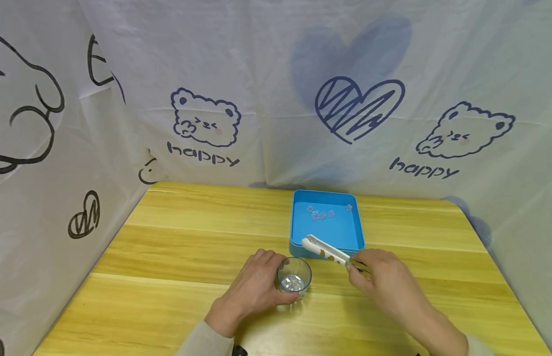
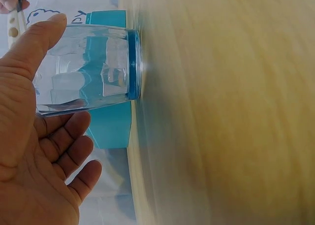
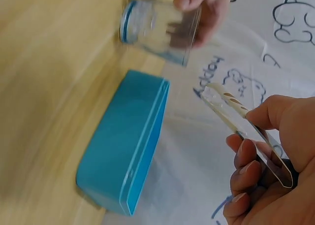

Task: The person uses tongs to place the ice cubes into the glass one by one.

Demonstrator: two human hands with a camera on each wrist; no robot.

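Note:
My left hand (image 1: 253, 286) holds a clear drinking glass (image 1: 302, 271) upright on the table, thumb and fingers on its sides. Several small clear pieces (image 1: 292, 283) lie in the bottom of the glass. My right hand (image 1: 389, 284) grips small tongs (image 1: 331, 253) with white, brown-spotted arms, above the near edge of a blue box (image 1: 295, 248). Between the tong tips, in the right wrist view, there is a small clear piece (image 3: 210, 94). More clear, crystal-like pieces (image 1: 319, 215) lie inside the box, towards its far side.
The wood-grain table (image 1: 191, 237) stands against a white cloth backdrop (image 1: 267, 99) with drawn bears and hearts. Another stretch of the cloth (image 1: 44, 207) hangs along the left side. The box sits just beyond the glass, slightly to the right.

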